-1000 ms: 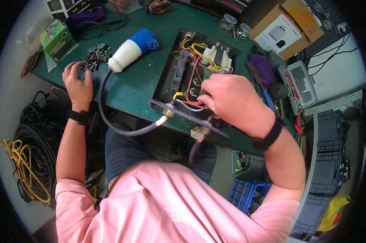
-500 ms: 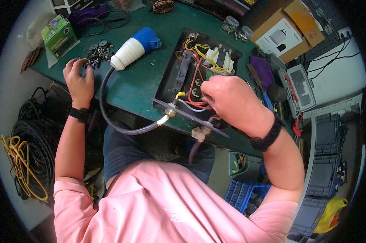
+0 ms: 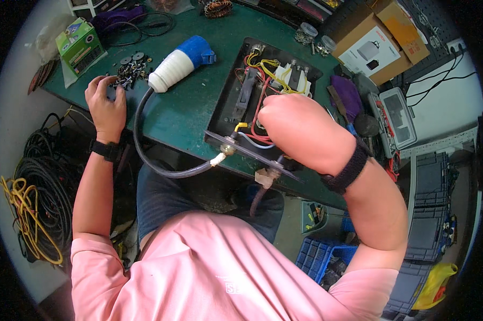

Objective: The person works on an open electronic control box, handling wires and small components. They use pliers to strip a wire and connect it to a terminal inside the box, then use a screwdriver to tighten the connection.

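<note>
At the bench's left, my left hand (image 3: 106, 108) rests beside a heap of loose screws, bolts and washers (image 3: 131, 72). Its fingers are bent, with a gap between them and the thumb. My right hand (image 3: 295, 120) is closed above the black metal box (image 3: 225, 115), among its wires. Its fingertips, and whatever they grip, are hidden beneath the hand. Yellow wires (image 3: 265, 63), red wires (image 3: 257, 115) and white blocks (image 3: 300, 80) show inside the box. A black cable runs from its tilted end panel (image 3: 257, 155) to a blue and white industrial plug (image 3: 180, 63).
A green carton (image 3: 81, 48) stands at the far left of the green bench (image 3: 156, 117). Two clear jars (image 3: 305, 33) and a cardboard box (image 3: 378, 45) are at the back right. Coiled black cables (image 3: 46, 182) lie left of the bench; a blue crate (image 3: 316, 257) sits below.
My right hand has shifted slightly left and up over the box, its fingers now more hidden. My left hand stays beside the screws.
</note>
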Tool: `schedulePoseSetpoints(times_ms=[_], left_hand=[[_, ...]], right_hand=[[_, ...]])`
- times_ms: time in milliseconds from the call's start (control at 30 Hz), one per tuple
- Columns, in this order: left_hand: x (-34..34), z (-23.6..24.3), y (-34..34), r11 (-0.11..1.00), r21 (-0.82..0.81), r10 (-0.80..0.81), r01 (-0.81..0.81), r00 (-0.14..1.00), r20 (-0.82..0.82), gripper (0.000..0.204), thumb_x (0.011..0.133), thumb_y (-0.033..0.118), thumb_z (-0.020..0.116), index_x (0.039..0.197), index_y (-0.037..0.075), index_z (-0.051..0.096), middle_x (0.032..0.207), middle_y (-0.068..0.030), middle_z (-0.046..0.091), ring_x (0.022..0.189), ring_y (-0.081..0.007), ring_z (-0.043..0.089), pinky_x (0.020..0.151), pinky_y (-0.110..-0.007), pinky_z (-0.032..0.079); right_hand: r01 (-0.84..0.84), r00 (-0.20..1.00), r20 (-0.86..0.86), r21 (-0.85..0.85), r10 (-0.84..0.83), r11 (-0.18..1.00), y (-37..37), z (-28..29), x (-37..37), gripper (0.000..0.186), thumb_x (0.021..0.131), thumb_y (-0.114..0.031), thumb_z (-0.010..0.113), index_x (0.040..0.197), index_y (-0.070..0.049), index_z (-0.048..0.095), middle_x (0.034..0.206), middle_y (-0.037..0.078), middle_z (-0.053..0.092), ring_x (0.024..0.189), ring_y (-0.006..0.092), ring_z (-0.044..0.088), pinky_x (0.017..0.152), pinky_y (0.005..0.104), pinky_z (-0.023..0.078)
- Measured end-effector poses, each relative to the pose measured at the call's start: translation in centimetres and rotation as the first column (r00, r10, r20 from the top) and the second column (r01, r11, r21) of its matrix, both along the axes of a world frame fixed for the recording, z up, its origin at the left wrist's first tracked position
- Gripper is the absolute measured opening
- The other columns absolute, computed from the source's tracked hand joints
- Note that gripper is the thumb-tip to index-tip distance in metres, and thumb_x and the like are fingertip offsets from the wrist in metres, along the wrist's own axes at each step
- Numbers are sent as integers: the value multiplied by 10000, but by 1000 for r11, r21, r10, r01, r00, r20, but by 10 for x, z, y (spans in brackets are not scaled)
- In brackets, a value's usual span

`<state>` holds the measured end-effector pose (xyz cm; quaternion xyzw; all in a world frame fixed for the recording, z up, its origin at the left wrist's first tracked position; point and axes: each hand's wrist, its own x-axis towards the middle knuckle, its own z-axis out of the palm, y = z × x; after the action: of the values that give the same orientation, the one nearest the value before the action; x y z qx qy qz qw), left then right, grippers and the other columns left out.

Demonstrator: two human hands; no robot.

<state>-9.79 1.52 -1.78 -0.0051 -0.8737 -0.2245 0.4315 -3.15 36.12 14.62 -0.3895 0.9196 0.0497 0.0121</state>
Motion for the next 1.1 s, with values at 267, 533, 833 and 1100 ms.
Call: schedulePoseSetpoints(times_ms=[267,533,833,1100], left_hand=[[0,1,4,1000,21,-6,6,1000,-18,218,798,86,665,1010,35,666,1089,-133,617,1081,-321,539,975,-395,407],[1,2,1,999,36,-23,25,998,-57,212,798,75,663,1004,25,657,1083,-146,608,1083,-331,534,975,-403,405],[106,114,76,643,510,-657,571,753,-15,162,804,66,679,955,15,651,844,-89,595,757,-198,560,710,-304,456],[138,118,134,294,488,-955,822,272,116,253,991,222,526,882,5,596,810,-126,560,753,-279,546,700,-357,446]], right_hand=[[-60,998,-3,79,60,995,-6,5,-4,119,726,-92,620,707,-13,707,716,184,672,700,328,690,638,408,563],[-56,992,-121,-257,25,965,16,31,6,67,748,-102,628,765,-42,651,797,132,611,760,331,630,652,416,518],[67,995,-5,-682,-97,728,-12,34,89,125,734,1,730,838,-32,668,756,122,597,675,300,607,601,370,493],[65,991,-8,-841,-132,537,-21,0,108,170,733,-9,749,885,-38,679,786,100,611,680,282,621,602,364,507]])
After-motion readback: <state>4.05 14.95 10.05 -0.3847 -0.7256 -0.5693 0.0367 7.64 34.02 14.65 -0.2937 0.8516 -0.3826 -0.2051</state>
